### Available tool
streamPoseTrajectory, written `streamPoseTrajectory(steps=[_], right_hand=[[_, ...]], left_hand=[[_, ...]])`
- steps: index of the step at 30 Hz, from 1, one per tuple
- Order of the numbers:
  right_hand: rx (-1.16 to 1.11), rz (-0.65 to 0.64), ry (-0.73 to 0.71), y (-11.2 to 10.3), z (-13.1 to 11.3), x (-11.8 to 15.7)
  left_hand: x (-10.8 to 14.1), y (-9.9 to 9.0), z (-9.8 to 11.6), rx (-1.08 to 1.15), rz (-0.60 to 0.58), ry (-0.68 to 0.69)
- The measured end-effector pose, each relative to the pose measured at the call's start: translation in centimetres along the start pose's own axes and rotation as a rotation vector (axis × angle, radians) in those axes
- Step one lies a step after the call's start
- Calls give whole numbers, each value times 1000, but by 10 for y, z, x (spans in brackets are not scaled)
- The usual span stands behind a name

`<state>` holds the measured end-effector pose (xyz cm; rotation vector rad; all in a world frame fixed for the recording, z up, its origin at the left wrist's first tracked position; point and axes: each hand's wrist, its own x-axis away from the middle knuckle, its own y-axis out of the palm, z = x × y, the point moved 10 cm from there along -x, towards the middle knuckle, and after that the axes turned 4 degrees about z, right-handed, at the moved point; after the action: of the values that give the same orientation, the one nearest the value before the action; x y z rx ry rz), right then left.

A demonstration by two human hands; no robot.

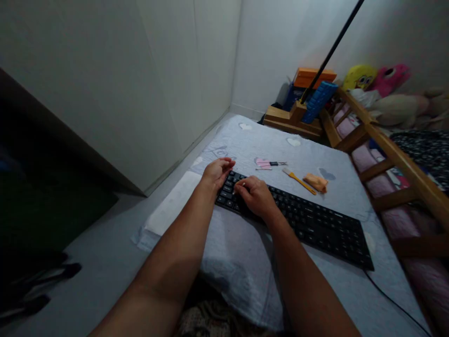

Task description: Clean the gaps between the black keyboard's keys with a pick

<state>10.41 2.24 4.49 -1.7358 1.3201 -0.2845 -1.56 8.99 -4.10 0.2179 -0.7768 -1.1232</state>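
Note:
A black keyboard [315,224] lies at a slant on a cloth-covered table, its cable leaving the right end. At the keyboard's left end is my left hand [218,173], loosely curled, with a gap between thumb and fingers; whether it presses on the edge is hard to tell. My right hand [255,194] is over the left-hand keys, its fingers pinched on a thin white stick that looks like a cotton swab [234,192]. Most of the stick is hidden by the fingers. Beyond the keyboard lie a pink packet [263,163], dark-handled tweezers [278,163] and a yellow-handled brush [300,181].
A crumpled orange-brown cloth [315,182] sits beside the brush. Folded white cloth [173,203] lies along the table's left side. A pale cabinet [168,84] rises at the left, a wooden railing [396,154] borders the right, and a wooden stand [291,119] with a black pole is behind.

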Motion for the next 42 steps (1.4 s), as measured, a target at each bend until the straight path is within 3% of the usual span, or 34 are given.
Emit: streamPoseTrajectory(steps=[21, 42], right_hand=[[-56, 26, -66, 22, -13, -3], [-20, -45, -40, 2, -6, 3]], left_hand=[[2, 0, 0, 1, -7, 2], [0, -2, -1, 14, -3, 0]])
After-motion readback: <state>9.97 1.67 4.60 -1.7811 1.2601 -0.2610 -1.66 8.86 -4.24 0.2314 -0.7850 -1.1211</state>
